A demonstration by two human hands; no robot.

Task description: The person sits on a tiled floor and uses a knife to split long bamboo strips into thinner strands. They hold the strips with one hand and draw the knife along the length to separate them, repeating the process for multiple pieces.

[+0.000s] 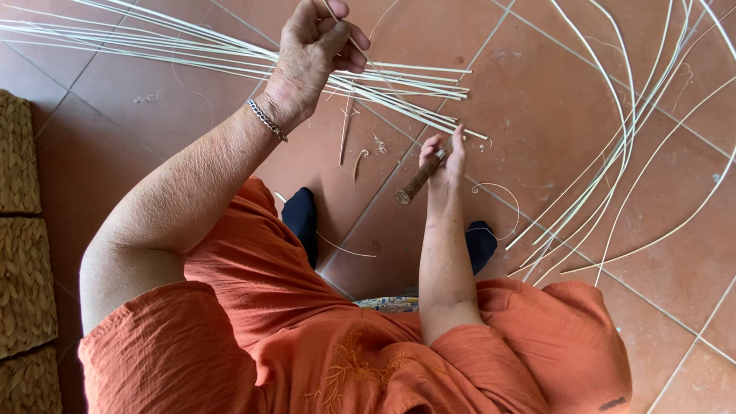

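We see a thin pale cane strand (381,77) pinched in our left hand (316,47), fingers curled tight. Our right hand (445,162) grips a knife with a rough wooden handle (416,182). Beneath the left hand lie straight smooth canes (192,46); right of the right hand, curved ones (613,153) sweep over glossy terracotta floor tiles (537,92).

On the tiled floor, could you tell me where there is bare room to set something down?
Bare tiled floor lies between the woven baskets and the left hand, below the straight reeds. Crowded: curved reeds beyond the right hand.
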